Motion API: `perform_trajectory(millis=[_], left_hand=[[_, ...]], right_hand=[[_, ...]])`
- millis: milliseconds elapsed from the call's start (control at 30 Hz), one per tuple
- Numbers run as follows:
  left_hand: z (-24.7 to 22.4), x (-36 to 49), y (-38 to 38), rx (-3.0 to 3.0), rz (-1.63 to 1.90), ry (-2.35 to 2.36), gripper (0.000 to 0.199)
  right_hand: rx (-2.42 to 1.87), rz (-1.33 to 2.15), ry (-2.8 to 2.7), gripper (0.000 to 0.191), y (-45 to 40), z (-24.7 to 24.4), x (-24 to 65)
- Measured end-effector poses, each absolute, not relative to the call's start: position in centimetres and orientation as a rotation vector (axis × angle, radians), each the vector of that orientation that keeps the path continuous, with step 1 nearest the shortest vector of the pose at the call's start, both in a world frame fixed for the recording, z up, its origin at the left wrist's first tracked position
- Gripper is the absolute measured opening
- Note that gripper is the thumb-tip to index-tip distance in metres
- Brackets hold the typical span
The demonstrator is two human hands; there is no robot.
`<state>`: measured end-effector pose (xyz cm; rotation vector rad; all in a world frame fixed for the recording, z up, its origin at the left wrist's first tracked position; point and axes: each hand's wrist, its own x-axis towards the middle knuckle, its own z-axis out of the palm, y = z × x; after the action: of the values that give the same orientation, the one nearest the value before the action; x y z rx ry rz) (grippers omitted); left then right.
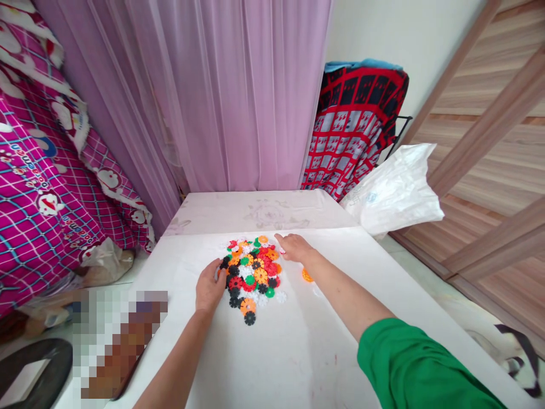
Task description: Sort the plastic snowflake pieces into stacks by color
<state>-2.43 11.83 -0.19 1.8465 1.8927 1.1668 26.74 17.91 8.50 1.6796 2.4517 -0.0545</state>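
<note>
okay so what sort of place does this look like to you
Probably a room in a home, perhaps a bedroom. A long purple curtain hangs beyond the cloth-covered table, magenta cartoon-print fabric drapes at picture left, and wood-panelled doors stand at right.

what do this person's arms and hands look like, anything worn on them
The right arm wears a plain green sleeve with loose folds, which leaves the right forearm bare. The left forearm is bare too, with no sleeve in view. The left hand and right hand are ungloved, and no watch or bracelet shows at either wrist.
</note>
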Motion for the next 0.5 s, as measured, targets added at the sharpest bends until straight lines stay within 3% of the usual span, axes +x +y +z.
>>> perform_trajectory(millis=[267,500], left_hand=[[-0.1,-2.2,11.6,1.811,1.187,1.891,0.034],[0.1,-2.3,11.8,1.835,1.185,1.886,0.034]], right_hand=[[1.498,0.094,2.435,0.087,17.8,11.8,25.9],[2.069,-0.123,2.279,0.082,16.9,11.4,33.5]])
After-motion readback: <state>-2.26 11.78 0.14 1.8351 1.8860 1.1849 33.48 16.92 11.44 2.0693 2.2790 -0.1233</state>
